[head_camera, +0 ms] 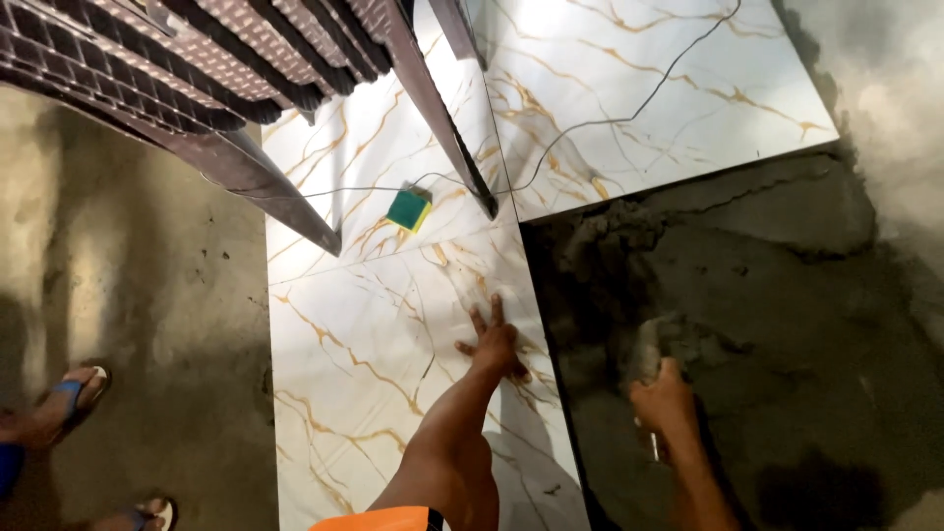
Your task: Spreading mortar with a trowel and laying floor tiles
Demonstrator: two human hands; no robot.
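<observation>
Far to the left of both hands, on the bare concrete floor (147, 295), stand two sandalled feet (69, 398) of another person; above them the dark legs of a brown plastic chair (246, 69) reach down onto the tiling.

The left hand (495, 346) lies flat on a white marble-pattern tile (374, 393) with gold veins — fingers (482, 323) spread wide and pointing away from the body, palm down near the tile's right edge, gripping nothing. Beyond those fingers and a little to their left, a green and yellow sponge (409, 208) sits on the next laid tile (374, 147), with a thin dark cord (629, 118) running past it across a further tile (649, 88).

Just right of the left hand, the tile's long right edge runs toward and away from the body, meeting the grey wet mortar bed (767, 324). The right hand (665, 405) is the one over it — fingers curled shut around the handle of a trowel (649, 349), whose mortar-caked blade points away from the body into the heaped mortar ahead of the knuckles. The tile edge lies just to the left of that hand, the open mortar well to its right.

No packages, labels or signs show.
</observation>
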